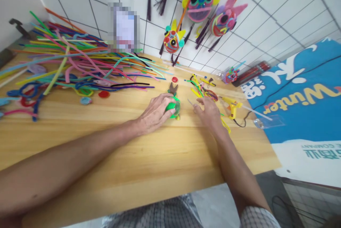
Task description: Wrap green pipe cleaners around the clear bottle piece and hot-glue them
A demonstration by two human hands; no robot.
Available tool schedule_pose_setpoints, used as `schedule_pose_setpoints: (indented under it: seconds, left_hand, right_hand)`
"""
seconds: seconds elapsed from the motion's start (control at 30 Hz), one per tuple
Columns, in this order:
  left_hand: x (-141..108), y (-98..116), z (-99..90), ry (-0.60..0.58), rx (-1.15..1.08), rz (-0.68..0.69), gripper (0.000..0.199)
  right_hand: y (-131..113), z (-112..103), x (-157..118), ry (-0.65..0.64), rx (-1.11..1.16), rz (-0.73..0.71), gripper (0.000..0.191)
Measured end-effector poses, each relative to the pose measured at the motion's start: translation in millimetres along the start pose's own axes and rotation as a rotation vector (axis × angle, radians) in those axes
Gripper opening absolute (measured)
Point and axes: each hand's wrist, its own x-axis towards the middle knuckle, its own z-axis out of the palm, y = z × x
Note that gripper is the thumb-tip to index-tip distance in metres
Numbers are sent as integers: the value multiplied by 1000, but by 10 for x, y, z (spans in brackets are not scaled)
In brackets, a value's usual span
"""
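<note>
My left hand [156, 113] is closed with its fingertips on a bright green round piece [173, 108], its fingers partly covering it. Beneath that piece lie pliers [173, 88], dark jaws pointing away from me; most of their handles are hidden. To the right, my right hand [209, 113] is pinched around a thin, pale, pointed thing, too small and blurred to name. Just beyond that hand is a small heap of yellow, green and pink pipe cleaners [196, 83]. A red disc [174, 79] rests past the pliers.
Many coloured pipe cleaners [87, 61] cover the table's [149, 171] back left. A yellow glue gun [233, 107] with a glue stick and cord lies at the right. Tasselled fish-like ornaments [201, 0] hang against the white tiled wall. A blue banner [301, 107] stands beyond the right edge.
</note>
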Motion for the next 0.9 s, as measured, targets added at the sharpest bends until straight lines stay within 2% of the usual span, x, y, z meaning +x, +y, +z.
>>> schedule_pose_setpoints:
  seconds: [0.1, 0.23, 0.43, 0.57, 0.7, 0.8, 0.9]
  left_hand:
    - [-1, 9, -5, -1, 2, 7, 32]
    - [1, 21, -21, -22, 12, 7, 32]
    - [6, 24, -27, -27, 0, 3, 31]
    - [9, 26, -32, -33, -8, -7, 32]
    - [11, 37, -42, -32, -25, -16, 33]
    - [12, 41, -43, -27, -30, -13, 33]
    - [11, 36, -38, -28, -16, -18, 33]
  right_hand:
    - [118, 45, 84, -193, -138, 100, 24]
    - [2, 40, 223, -440, -291, 130, 23]
    - [-84, 31, 330, -536, -301, 171, 19]
    - [-43, 2, 242, -518, -184, 224, 22]
    - [-83, -111, 112, -354, 231, 210, 11]
    - [-263, -233, 2, -215, 547, 162, 12]
    - [-500, -287, -104, -138, 677, 77, 12]
